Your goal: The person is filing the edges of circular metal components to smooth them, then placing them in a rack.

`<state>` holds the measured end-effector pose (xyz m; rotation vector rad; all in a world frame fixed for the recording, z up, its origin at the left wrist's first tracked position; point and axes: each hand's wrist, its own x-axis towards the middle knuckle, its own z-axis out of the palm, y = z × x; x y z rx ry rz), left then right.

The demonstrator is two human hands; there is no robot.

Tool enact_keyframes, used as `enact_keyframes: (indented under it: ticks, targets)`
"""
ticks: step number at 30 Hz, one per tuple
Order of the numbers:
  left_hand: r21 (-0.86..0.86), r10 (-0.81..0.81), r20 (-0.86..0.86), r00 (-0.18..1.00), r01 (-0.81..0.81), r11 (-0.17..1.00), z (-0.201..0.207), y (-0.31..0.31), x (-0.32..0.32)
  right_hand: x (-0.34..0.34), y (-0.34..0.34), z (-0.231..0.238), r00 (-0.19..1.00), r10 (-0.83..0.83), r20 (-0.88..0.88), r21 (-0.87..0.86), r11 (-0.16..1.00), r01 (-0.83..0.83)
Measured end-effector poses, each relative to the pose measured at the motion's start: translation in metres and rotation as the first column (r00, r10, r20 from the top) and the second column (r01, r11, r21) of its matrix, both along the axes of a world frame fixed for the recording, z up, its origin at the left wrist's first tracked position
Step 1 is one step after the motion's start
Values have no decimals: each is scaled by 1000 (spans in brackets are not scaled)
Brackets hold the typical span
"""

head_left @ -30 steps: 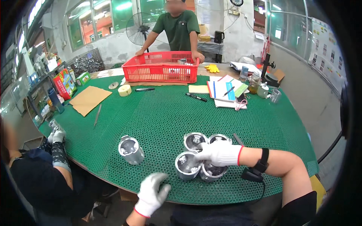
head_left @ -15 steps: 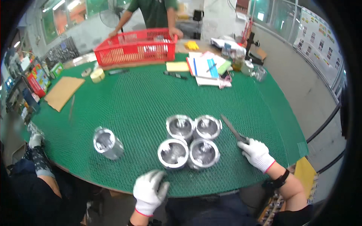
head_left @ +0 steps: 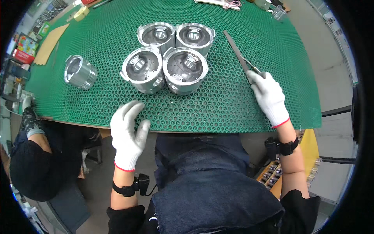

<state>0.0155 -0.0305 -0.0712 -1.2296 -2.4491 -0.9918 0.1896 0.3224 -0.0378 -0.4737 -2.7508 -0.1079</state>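
Note:
Several silvery metal pistons (head_left: 185, 72) stand in a close cluster on the green perforated mat (head_left: 163, 113), hollow ends up. A lone piston (head_left: 81, 72) lies tilted on its side to the left. My left hand (head_left: 128, 130), in a white glove, is just in front of the cluster at the mat's near edge, fingers apart and empty. Right of the pistons lies a long flat file (head_left: 235, 48), pointing away from me. My gloved right hand (head_left: 268, 95) has its fingers closed around the file's near end. Beside that end is a thin metal tool (head_left: 251, 64), partly hidden by the fingers.
Brown cardboard (head_left: 50, 44) and a tape roll (head_left: 81, 14) are at the far left. A clear jar (head_left: 279, 13) stands at the far right. Another person (head_left: 35, 156) sits at the left, a gloved hand (head_left: 27, 102) by the table edge. Below right are small parts in a yellow tray (head_left: 308, 150).
The view has tipped downward, so the red basket and the person behind it are out of sight. My left hand's fingers have spread. My right hand stays at the file.

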Motion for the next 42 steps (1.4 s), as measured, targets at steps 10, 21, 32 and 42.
enact_keyframes:
  ticks: [10, 21, 32, 42]
  targets:
    - [-228, -247, -65, 967, 227, 947, 30, 56, -22, -3, 47, 13, 990, 101, 96, 63, 992, -107]
    - [-283, -252, -333, 909, 158, 946, 94, 79, -16, 51, 19, 39, 988, -118, -102, -991, -71, -110]
    - [-596, -561, -280, 779, 317, 738, 103, 77, 24, 73, -41, -27, 933, -236, -273, -654, -666, -359]
    - [95, -290, -111, 951, 300, 949, 74, 68, 52, 52, -70, 52, 968, 249, -15, -999, 46, -27]
